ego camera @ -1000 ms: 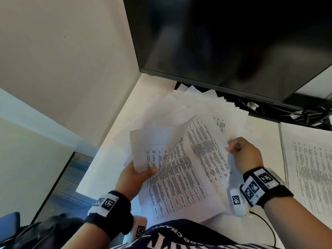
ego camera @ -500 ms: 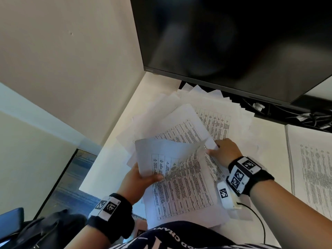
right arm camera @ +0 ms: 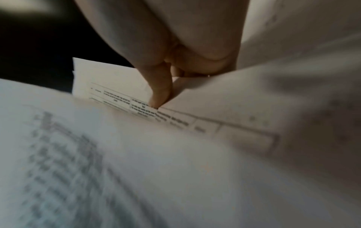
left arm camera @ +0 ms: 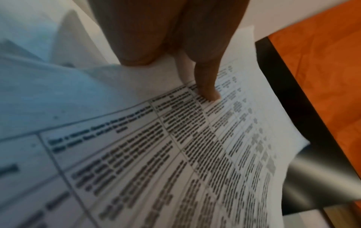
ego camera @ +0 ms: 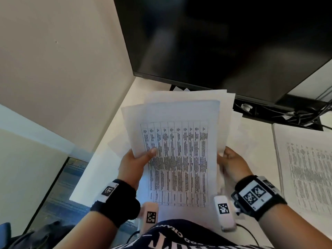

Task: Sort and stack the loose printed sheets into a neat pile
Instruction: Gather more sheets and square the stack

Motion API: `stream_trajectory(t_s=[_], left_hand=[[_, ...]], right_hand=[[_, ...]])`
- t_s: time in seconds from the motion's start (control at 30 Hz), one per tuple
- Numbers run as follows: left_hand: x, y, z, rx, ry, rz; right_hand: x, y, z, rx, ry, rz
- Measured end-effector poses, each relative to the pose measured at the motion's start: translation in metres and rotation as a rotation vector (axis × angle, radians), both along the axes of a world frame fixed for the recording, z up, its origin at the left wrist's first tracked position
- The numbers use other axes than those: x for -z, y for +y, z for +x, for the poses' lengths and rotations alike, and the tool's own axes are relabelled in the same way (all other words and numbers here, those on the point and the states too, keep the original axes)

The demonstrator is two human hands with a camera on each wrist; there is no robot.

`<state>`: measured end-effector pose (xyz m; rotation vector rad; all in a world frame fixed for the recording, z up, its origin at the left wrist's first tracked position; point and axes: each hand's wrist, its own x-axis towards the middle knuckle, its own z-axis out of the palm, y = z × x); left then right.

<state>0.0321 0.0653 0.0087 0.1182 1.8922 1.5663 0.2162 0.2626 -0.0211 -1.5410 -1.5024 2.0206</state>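
A bundle of white printed sheets [ego camera: 181, 141] with table text is held up in front of me above the white desk [ego camera: 111, 155]. My left hand [ego camera: 138, 160] grips its left edge, thumb on the top page. My right hand [ego camera: 231, 164] holds the right edge, fingers behind the paper. The sheets' top edges are uneven and fan out a little. In the left wrist view my thumb presses on the printed sheets [left arm camera: 195, 138]. In the right wrist view a finger lies on one of the printed sheets [right arm camera: 126, 98], and the rest is blurred.
A second pile of printed pages [ego camera: 305, 168] lies on the desk at the right. A large dark monitor [ego camera: 224, 42] hangs over the back of the desk, with cables [ego camera: 287, 114] beneath it. A beige wall [ego camera: 62, 69] stands to the left.
The fanned sheets on the desk have been gathered into one bundle and lifted upright. My right hand moved from the top of the spread to the bundle's right edge.
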Motion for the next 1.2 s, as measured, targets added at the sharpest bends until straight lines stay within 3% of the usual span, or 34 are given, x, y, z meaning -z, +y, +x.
stream_trajectory(t_s=[0.1,0.17,0.23,0.4,0.47,0.53,0.57,0.6,0.63,0.7,0.77,0.83,0.93,1.03,1.2], left_hand=[[-0.002,0.016,0.002,-0.055,0.057,-0.001],[0.001,0.019,0.002,-0.100,0.096,-0.018],[0.002,0.017,0.001,-0.078,0.084,-0.007],[-0.002,0.007,0.005,0.245,0.036,-0.074],[0.000,0.001,0.009,0.358,0.045,-0.103],[0.001,-0.004,0.011,0.431,0.006,-0.092],[0.001,-0.008,0.011,0.448,-0.011,-0.069],[0.001,-0.011,0.011,0.464,-0.001,-0.063],[0.000,-0.014,0.012,0.474,0.015,-0.059],[0.000,-0.019,0.013,0.472,0.014,-0.023],[-0.002,-0.024,0.012,0.405,-0.009,0.038],[-0.002,-0.028,0.009,0.315,-0.063,0.107],[-0.001,-0.035,0.008,0.248,-0.115,0.137],[0.002,-0.040,0.008,0.272,-0.076,0.106],[0.002,-0.049,0.012,0.282,-0.073,0.110]], right_hand=[[-0.010,-0.016,-0.001,-0.030,0.050,-0.095],[-0.016,-0.020,0.001,-0.132,-0.001,-0.049],[-0.013,-0.014,0.004,-0.125,-0.023,0.007],[-0.002,0.025,0.014,-0.045,-0.325,0.302],[0.012,0.030,-0.003,-0.092,-0.514,0.307],[0.014,0.027,-0.002,-0.199,-0.463,0.197],[0.020,0.028,-0.010,-0.269,-0.556,0.226],[0.026,0.028,-0.010,-0.282,-0.533,0.252],[0.031,0.028,-0.024,-0.276,-0.752,0.319],[0.023,0.037,-0.026,-0.371,-0.662,0.278],[0.021,0.045,-0.021,-0.387,-0.608,0.387],[0.030,0.053,-0.019,-0.322,-0.495,0.402],[0.031,0.067,-0.013,-0.406,-0.547,0.515],[0.019,0.076,-0.023,-0.495,-0.338,0.507],[0.005,0.072,-0.049,-0.814,-0.498,0.712]])
